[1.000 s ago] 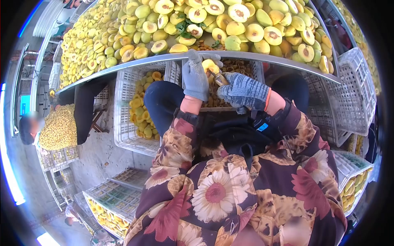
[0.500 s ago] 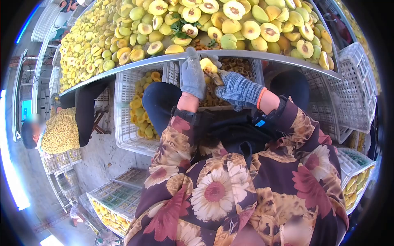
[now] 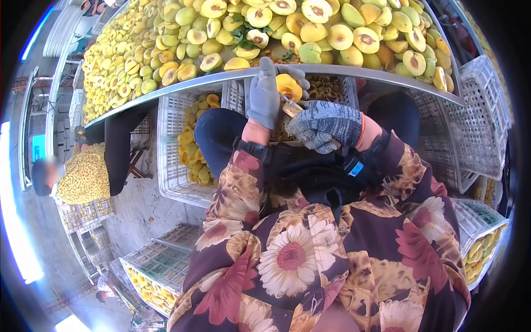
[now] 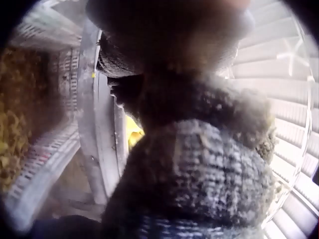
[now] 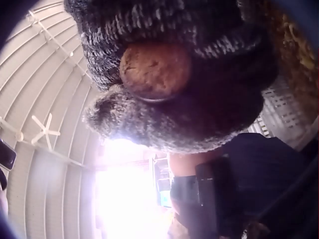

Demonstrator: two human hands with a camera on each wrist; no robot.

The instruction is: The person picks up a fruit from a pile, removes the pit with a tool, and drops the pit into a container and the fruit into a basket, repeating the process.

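In the head view, a halved yellow fruit (image 3: 289, 87) is held in my grey-gloved left hand (image 3: 266, 97), cut face up, below the metal table edge. My right hand (image 3: 327, 126), in a blue-grey knit glove, grips a tool with a wooden handle (image 3: 292, 109); its metal end meets the near side of the fruit. The right wrist view shows the round butt of the handle (image 5: 155, 70) enclosed by the knit fingers. Gloves fill the middle of the left wrist view, where a bit of yellow fruit (image 4: 133, 132) shows.
Halved fruits (image 3: 312, 32) cover the metal-edged table (image 3: 221, 76). Below it are a white crate (image 3: 166, 160) holding fruit and another with brown pieces (image 3: 326, 91). Stacked crates (image 3: 474, 119) stand at right. Another person (image 3: 83, 172) sits at left.
The fruit in my left hand now shows its orange cut face more fully. My right hand has shifted slightly down, with more of the tool's handle and metal visible.
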